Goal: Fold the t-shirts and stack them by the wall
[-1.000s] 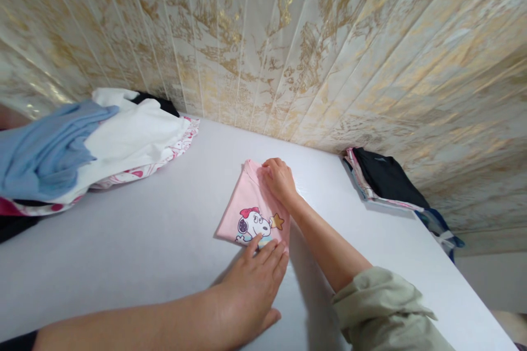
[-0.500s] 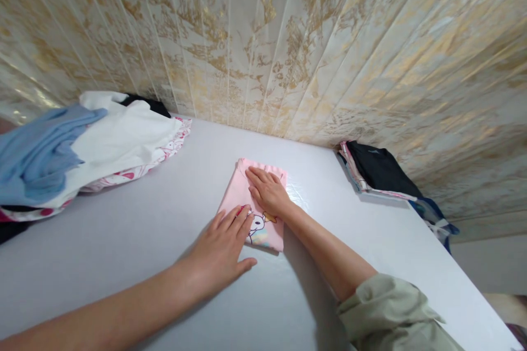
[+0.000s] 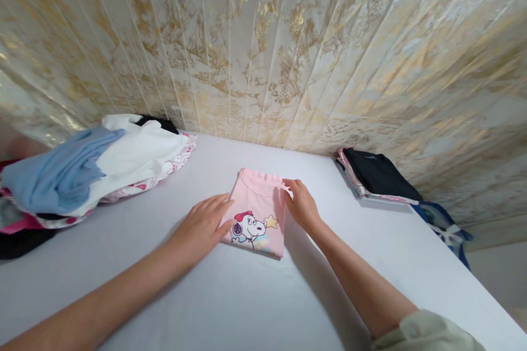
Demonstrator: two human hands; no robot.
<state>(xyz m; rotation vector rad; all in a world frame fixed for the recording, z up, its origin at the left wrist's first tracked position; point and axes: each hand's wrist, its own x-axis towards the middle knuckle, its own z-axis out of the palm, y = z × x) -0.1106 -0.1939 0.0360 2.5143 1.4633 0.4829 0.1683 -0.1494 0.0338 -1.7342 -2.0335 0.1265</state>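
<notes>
A folded pink shirt [image 3: 263, 203] with a cartoon dog and a yellow star printed on it lies flat on the table, its neckline toward the wall. My left hand [image 3: 203, 225] rests against the shirt's left edge, fingers stretched out and thumb over the fabric near the print. At the upper right edge of the shirt, my right hand [image 3: 302, 203] has its fingers bent, with thumb and fingertips closed on the border of the cloth. The undersides of both hands are hidden.
To the left lies a loose heap of clothes, with a light blue garment [image 3: 61, 170] over a white one [image 3: 140, 148]. A folded stack topped by a black garment [image 3: 376, 173] sits at the right, near a blue item [image 3: 447, 230] at the table edge. A gold-patterned curtain [image 3: 247, 55] hangs behind the white table [image 3: 164, 307].
Both hands have moved off the top of the shirt to its sides, left hand leftward and right hand rightward. The printed dog is now uncovered. The view has shifted slightly.
</notes>
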